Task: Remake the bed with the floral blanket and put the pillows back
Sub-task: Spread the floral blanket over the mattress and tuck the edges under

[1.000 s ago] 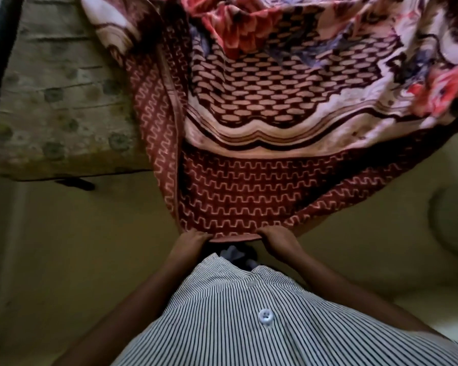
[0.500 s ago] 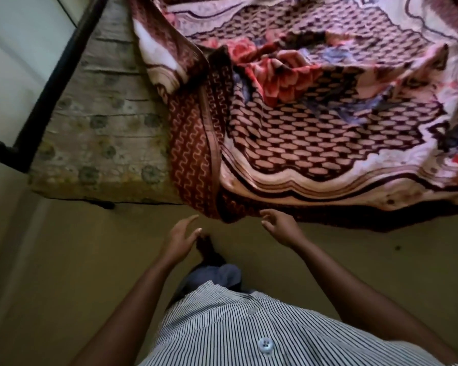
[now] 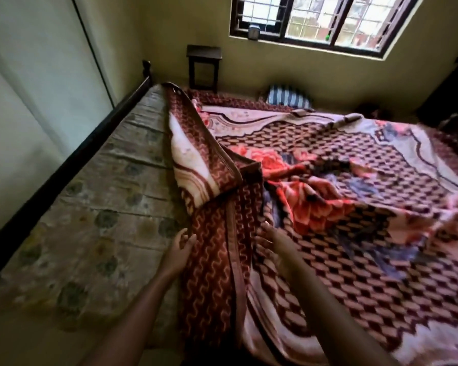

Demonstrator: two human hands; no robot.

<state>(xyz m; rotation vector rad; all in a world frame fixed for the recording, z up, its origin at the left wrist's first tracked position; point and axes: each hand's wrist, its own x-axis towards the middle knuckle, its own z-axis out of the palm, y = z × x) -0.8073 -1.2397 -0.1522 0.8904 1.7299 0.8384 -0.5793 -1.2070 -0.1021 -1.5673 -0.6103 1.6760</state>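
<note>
While the floral blanket (image 3: 354, 180) lies spread over the bed (image 3: 103, 207), its folded-over edge running lengthwise toward the window (image 3: 315, 19), the left hand (image 3: 179, 253) and right hand (image 3: 269, 244) flank that fold, fingers spread.

Blanket (image 3: 341, 207) lies over centre + right of mattress (image 3: 103, 220); its left edge is folded back onto itself, leaving mattress's left strip bare. Bed rail (image 3: 72, 159) runs along mattress's left side. Pillow (image 3: 288, 96) at far end, just behind blanket's far edge. Stool (image 3: 203, 67) behind bed, below-left of window (image 3: 315, 19). Left hand (image 3: 179, 254) + right hand (image 3: 269, 244) at near end, either side of folded edge.
</note>
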